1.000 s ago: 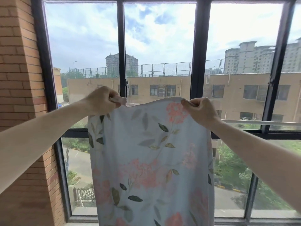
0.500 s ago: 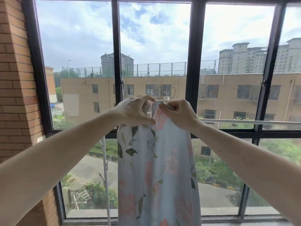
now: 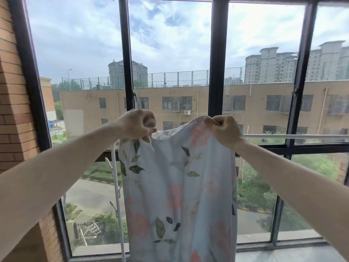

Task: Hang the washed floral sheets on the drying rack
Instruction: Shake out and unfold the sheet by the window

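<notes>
Both hands [image 3: 135, 124] [image 3: 224, 130] farther apart, sheet [image 3: 177, 186] wider.

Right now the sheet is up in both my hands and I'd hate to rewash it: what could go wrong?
The left hand and right hand grip only the floral sheet at its top edge, so it could slip free. The slack edge between them may bunch on the white rail. Its hanging length could snag the white stand.

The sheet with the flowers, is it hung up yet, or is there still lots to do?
Not yet. Done: nothing hangs on the rail that shows. In hand: the left hand and right hand each grip the sheet by its top edge, holding it up in front of the window, the rest dangling. Left: drape it over the rail and spread it flat.
</notes>
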Demonstrator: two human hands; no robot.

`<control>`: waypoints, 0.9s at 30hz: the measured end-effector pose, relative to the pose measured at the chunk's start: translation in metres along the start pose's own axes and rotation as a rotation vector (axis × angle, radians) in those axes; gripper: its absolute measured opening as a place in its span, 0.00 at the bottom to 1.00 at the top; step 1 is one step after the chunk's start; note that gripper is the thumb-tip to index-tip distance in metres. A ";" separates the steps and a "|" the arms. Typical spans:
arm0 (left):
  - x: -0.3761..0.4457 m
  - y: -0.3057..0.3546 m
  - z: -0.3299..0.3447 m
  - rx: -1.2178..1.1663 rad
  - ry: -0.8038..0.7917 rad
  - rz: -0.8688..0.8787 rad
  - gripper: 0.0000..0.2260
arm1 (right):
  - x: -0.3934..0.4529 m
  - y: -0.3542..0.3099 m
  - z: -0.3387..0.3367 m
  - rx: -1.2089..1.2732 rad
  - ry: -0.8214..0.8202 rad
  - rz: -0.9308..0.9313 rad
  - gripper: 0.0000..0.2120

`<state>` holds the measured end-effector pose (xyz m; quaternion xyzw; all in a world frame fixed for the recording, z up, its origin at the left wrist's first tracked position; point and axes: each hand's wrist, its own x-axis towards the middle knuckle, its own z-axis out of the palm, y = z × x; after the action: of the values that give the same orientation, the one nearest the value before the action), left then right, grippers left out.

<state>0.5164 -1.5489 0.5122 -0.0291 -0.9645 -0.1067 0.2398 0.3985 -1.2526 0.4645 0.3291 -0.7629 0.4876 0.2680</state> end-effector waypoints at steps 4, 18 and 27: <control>-0.012 -0.032 -0.026 0.117 0.070 -0.106 0.08 | 0.001 0.029 -0.030 -0.088 0.173 0.060 0.30; -0.029 -0.024 -0.060 -0.052 0.005 -0.144 0.23 | 0.000 0.016 -0.027 -0.008 0.032 0.067 0.27; -0.017 0.067 -0.006 -0.034 -0.143 0.141 0.54 | -0.005 -0.048 0.020 0.149 -0.201 -0.090 0.27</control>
<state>0.5419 -1.4847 0.5223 -0.1085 -0.9728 -0.1034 0.1765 0.4366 -1.2843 0.4807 0.4293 -0.7321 0.4948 0.1868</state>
